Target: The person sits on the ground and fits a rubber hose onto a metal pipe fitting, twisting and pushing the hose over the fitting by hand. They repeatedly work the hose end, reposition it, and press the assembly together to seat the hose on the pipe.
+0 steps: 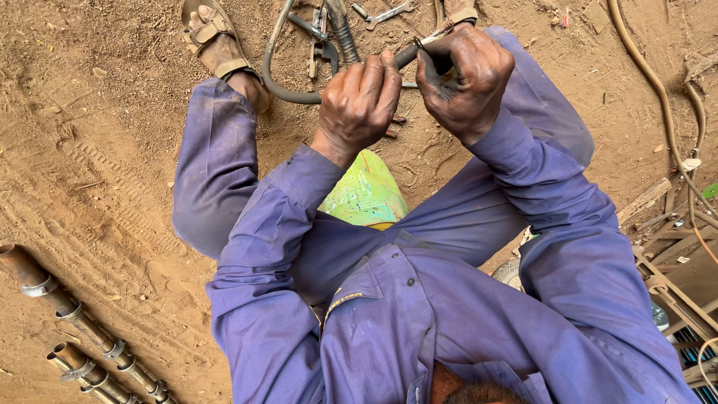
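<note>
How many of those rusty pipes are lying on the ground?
2. Both lie at the lower left on the dirt: the longer pipe runs diagonally, and the shorter pipe sits just below it. The frame edge cuts both off, so more may be hidden.

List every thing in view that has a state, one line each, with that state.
Left hand: closed around the black rubber hose.
Right hand: closed on the hose's end.
Curved black rubber hose: bent in a loop, one end lifted off the dirt.
Steel open-ended spanner: lying flat on the dirt, untouched.
Rusty clamped metal pipes: lying side by side on the ground.
</note>
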